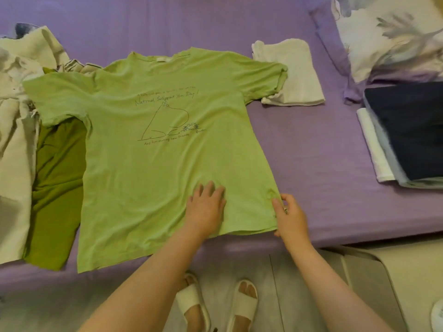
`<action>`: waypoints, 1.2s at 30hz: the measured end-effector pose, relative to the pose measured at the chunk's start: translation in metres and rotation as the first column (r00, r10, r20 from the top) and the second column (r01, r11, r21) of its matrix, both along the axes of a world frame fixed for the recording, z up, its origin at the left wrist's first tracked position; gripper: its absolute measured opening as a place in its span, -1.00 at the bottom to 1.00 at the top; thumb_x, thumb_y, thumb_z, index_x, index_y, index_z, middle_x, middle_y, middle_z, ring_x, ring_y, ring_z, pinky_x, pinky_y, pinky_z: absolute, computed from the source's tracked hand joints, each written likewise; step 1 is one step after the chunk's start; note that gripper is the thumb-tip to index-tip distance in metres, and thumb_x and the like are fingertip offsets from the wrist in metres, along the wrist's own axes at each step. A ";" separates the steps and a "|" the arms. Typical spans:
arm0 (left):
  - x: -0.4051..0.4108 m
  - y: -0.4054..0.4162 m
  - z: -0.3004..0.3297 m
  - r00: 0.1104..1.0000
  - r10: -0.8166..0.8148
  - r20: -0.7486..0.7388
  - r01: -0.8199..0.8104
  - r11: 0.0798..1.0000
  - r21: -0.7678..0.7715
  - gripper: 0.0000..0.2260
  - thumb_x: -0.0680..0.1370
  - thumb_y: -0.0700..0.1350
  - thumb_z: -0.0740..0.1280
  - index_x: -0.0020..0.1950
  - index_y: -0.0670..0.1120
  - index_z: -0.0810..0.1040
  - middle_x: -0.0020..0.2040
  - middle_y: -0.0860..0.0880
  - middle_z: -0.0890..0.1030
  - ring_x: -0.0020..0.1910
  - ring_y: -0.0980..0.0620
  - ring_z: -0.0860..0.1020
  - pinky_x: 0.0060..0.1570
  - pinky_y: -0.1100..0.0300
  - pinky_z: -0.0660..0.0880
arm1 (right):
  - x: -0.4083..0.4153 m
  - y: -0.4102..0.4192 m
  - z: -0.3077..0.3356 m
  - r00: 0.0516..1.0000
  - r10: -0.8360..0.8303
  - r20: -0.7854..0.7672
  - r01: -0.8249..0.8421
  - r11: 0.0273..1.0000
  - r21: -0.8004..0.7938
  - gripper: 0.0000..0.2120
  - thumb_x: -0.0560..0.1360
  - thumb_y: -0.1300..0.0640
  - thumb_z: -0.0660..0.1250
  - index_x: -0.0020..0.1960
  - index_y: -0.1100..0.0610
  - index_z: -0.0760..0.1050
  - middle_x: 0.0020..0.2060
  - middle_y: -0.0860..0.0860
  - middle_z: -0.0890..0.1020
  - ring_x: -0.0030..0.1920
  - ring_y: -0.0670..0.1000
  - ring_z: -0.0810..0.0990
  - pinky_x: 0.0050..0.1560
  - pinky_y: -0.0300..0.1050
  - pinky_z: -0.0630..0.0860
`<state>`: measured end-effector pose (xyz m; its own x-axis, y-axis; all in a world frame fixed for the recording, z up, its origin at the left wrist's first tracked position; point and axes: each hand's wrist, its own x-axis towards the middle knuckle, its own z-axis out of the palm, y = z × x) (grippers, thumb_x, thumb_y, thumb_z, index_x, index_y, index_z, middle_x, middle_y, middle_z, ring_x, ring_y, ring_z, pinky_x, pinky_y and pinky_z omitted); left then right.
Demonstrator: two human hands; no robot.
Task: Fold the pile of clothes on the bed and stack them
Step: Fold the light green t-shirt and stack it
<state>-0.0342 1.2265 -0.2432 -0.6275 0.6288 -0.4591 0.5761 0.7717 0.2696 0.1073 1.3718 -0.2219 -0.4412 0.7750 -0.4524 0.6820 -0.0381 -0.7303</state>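
Light green cotton T-shirt with line drawing (167, 149) lies flat on purple-sheeted bed (323, 159). Your left hand (206, 207) presses flat near hem, fingers straight. Your right hand (291, 215) pinches shirt's right hem corner. Unfolded cream and olive pile (36, 144) at left; dark-topped folded stack (407, 135) at right, floral pillow (393, 37) behind.

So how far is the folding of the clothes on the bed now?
Done: a navy-topped stack of folded items at the right, and a folded white piece set apart. In hand: the light green T-shirt lies spread flat, not yet folded; the left hand presses it, the right hand pinches its side edge. Left: the olive garment and the cream clothes.
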 end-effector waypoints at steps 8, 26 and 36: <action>0.027 0.001 -0.004 0.998 -0.017 0.060 0.025 0.992 -0.124 -0.66 0.62 0.01 0.14 0.40 0.05 0.38 0.19 -0.15 0.43 0.21 -0.17 0.40 0.09 0.04 0.44 | 0.039 0.019 -0.019 0.857 0.250 0.451 -0.360 0.916 0.177 -0.79 0.53 0.12 0.30 0.14 0.13 0.46 0.07 0.11 0.55 0.11 0.17 0.49 -0.02 -0.02 0.41; 0.083 0.035 -0.008 0.913 -0.128 0.387 0.137 0.991 0.004 -0.49 0.64 0.00 0.15 0.55 0.13 0.04 0.21 -0.21 0.55 0.18 -0.19 0.52 0.09 0.05 0.42 | 0.072 0.015 -0.025 0.951 0.141 0.276 -0.215 0.942 0.257 -0.78 0.58 0.09 0.22 -0.20 0.13 0.28 -0.38 0.05 0.44 -0.31 0.20 0.40 -0.30 0.02 0.26; 0.088 0.045 -0.006 0.899 -0.030 0.436 -0.001 0.998 0.070 -0.79 0.58 -0.14 0.26 0.17 -0.15 0.58 0.11 -0.20 0.58 0.09 -0.16 0.53 0.03 0.14 0.39 | 0.043 0.020 -0.031 0.809 0.479 0.341 -0.574 0.768 0.284 -0.65 0.45 0.24 0.29 0.23 0.08 0.48 0.20 0.05 0.47 0.20 0.12 0.39 0.17 -0.03 0.34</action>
